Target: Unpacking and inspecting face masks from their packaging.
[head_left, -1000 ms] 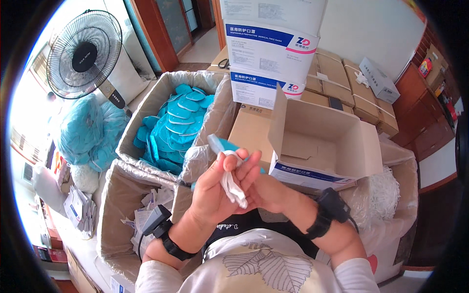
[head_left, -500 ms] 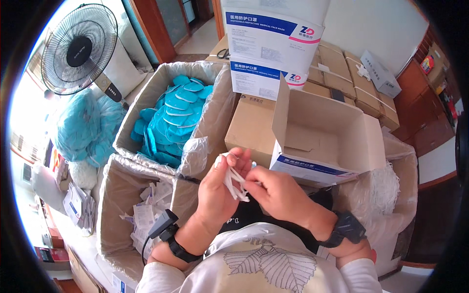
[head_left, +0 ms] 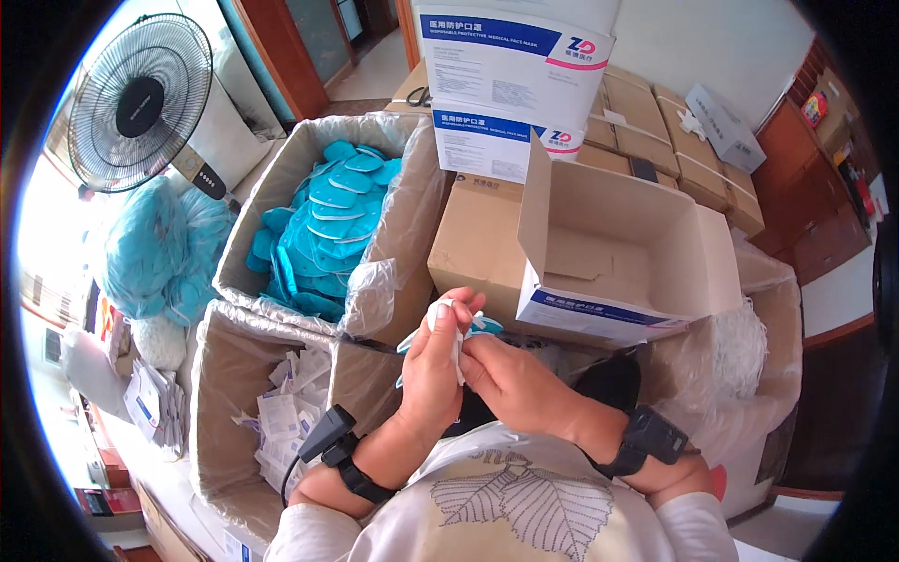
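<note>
Cardboard cartons crowd the head view, packed close around the person in a bright room with a red-brown door at the top. A standing fan (head_left: pixel 140 101) is at upper left, and below it lies a heap of blue bagged stuff (head_left: pixel 154 248).

Ahead on the left, a plastic-lined carton (head_left: pixel 281 187) holds a pile of blue masks (head_left: pixel 323 229). Just below it, a second lined carton (head_left: pixel 225 375) holds small white packets (head_left: pixel 286 412). To the right stands an open white box (head_left: pixel 618 253) with a blue stripe, its lid flap raised and its inside bare. It rests against a brown carton (head_left: pixel 473 244). Behind it, two white and blue boxes (head_left: pixel 510 89) are stacked, and more brown cartons (head_left: pixel 655 122) run off to the upper right. A lined carton of white loose stuff (head_left: pixel 749 347) sits at the right.

Low in the middle, both hands meet just in front of the open white box. The left hand (head_left: pixel 433 370) is upright, its grip closed on a white wrapper (head_left: pixel 451 323) with thumb and fingers pinching near the top. The right hand (head_left: pixel 515 384) comes in from the right, its grip closed on the same wrapper lower down. A sliver of blue mask (head_left: pixel 485 325) shows at the wrapper, between the fingers and the box edge. Each wrist bears a black band, the left one with a cable.
</note>
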